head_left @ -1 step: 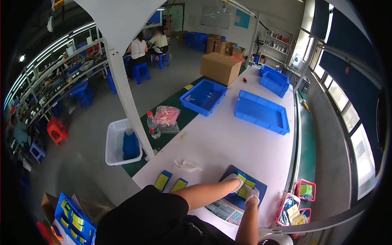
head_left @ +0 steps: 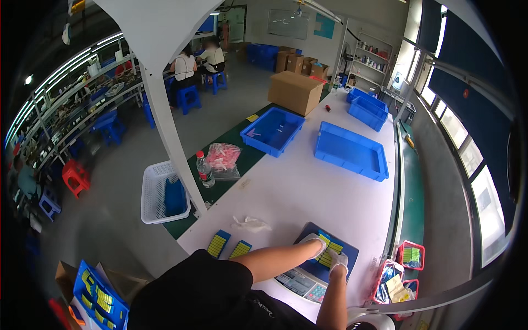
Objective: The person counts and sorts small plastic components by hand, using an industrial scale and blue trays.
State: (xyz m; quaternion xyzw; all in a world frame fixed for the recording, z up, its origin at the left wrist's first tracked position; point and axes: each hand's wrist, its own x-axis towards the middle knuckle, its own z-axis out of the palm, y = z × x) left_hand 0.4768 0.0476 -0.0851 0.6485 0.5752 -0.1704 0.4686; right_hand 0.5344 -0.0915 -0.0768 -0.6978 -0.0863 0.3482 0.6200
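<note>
Yellow-striped blue pieces (head_left: 331,248), dark blue scale platform (head_left: 350,256), white-gloved fingers (head_left: 336,258), bright blue trays (head_left: 352,153), pinkish-white tabletop (head_left: 275,192)

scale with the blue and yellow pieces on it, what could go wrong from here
Two possible risks. The left hand and right hand, both gloved, are at the blue and yellow pieces over the scale, so any downward pressure might skew a reading. The keypad sits close to the right forearm, so a stray brush could press a key.
</note>
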